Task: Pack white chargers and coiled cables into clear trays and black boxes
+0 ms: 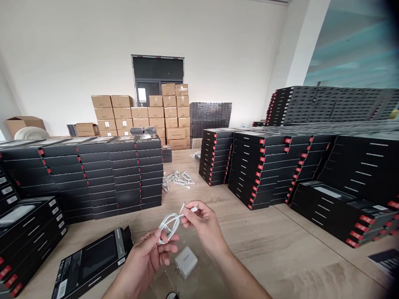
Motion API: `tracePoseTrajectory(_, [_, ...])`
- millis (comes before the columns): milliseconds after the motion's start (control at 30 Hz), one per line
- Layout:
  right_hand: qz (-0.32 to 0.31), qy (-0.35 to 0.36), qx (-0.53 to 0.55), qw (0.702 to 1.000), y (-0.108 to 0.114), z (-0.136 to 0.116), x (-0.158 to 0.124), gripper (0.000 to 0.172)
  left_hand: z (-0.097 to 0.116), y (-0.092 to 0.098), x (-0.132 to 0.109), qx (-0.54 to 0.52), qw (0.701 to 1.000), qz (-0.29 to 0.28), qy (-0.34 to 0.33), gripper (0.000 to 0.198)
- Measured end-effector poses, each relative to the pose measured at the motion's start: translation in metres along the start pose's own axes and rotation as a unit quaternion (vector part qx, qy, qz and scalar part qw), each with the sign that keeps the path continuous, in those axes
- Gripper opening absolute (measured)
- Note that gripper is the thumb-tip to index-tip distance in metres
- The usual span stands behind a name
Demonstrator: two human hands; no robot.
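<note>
A coiled white charging cable [170, 227] is held up between both my hands over the wooden table [249, 249]. My left hand [152, 251] pinches the lower side of the loops between thumb and fingers. At the upper right of the coil, my right hand [201, 220] grips the cable near its connector ends, one of which pokes out above the fingertips. Just below the hands lies a white power adapter [186, 262], apart from both. To the left of my left hand is a black box [93, 259] with its end flap open.
Stacked black boxes stand to the left [124, 174] and the right [258, 170]. Several white cables [179, 178] lie between the stacks. A dark round object [172, 295] shows at the bottom edge. Brown cartons [156, 112] are piled by the back wall.
</note>
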State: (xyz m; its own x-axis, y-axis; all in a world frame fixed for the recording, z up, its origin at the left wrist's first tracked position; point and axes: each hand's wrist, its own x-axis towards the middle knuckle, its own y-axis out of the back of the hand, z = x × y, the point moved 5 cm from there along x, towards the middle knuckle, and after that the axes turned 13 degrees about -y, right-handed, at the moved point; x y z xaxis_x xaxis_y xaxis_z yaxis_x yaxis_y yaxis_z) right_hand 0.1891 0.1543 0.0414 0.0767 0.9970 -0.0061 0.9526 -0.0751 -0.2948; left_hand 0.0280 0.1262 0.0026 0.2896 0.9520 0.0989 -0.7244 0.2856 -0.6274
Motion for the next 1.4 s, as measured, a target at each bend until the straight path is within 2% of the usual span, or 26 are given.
tracePoseTrajectory(100, [-0.011,-0.008,-0.010,1.000,0.000,0.001,0.000,0.029,0.002,0.003,0.001,-0.016,1.000,0.013,-0.008,0.024])
tracePoseTrajectory(200, [0.001,-0.026,0.054,0.998,0.004,0.003,0.004,0.037,0.004,-0.001,0.001,-0.003,1.000,-0.005,-0.013,0.026])
tracePoseTrajectory(333, [0.028,-0.024,0.110,0.993,0.011,0.001,0.007,0.043,0.002,-0.009,-0.003,0.050,0.998,-0.029,-0.009,0.026])
tracePoseTrajectory(500, [0.042,-0.016,0.136,0.990,0.015,-0.001,0.008,0.045,0.003,-0.007,-0.005,0.170,0.984,-0.047,-0.022,0.036])
tracePoseTrajectory(567, [0.033,-0.032,0.147,0.988,0.014,0.002,0.009,0.046,0.007,-0.005,-0.003,0.278,0.956,-0.065,-0.065,0.032])
tracePoseTrajectory(667, [-0.002,-0.067,0.129,0.989,0.008,0.008,0.008,0.038,0.016,-0.003,0.000,0.445,0.878,-0.058,-0.167,0.019])
tracePoseTrajectory(733, [-0.022,-0.067,0.098,0.993,0.004,0.009,0.007,0.031,0.020,-0.002,0.000,0.510,0.831,-0.032,-0.221,0.010])
tracePoseTrajectory(833, [-0.035,-0.043,0.066,0.996,0.001,0.009,0.005,0.027,0.019,0.000,-0.002,0.544,0.803,0.014,-0.244,0.008])
tracePoseTrajectory(933, [-0.041,-0.036,0.044,0.998,0.000,0.010,0.006,0.029,0.018,0.001,-0.005,0.527,0.809,0.071,-0.251,0.017])
tracePoseTrajectory(1000, [-0.040,-0.028,0.025,0.998,-0.001,0.011,0.006,0.031,0.018,-0.001,-0.005,0.495,0.827,0.082,-0.253,0.027])
tracePoseTrajectory(1100, [-0.033,-0.007,0.000,0.999,-0.001,0.010,0.006,0.033,0.015,-0.003,-0.001,0.440,0.872,0.019,-0.211,0.036])
tracePoseTrajectory(1200, [-0.025,-0.006,-0.007,1.000,-0.001,0.010,0.005,0.035,0.011,-0.001,0.003,0.396,0.903,-0.037,-0.161,0.019])
tracePoseTrajectory(1300, [-0.019,-0.013,-0.011,1.000,-0.003,0.010,0.003,0.040,0.004,0.006,0.005,0.364,0.923,-0.022,-0.119,0.034])
tracePoseTrajectory(1400, [-0.017,-0.012,-0.036,0.999,-0.005,0.011,0.002,0.037,-0.001,0.010,0.004,0.393,0.912,0.006,-0.114,0.040])
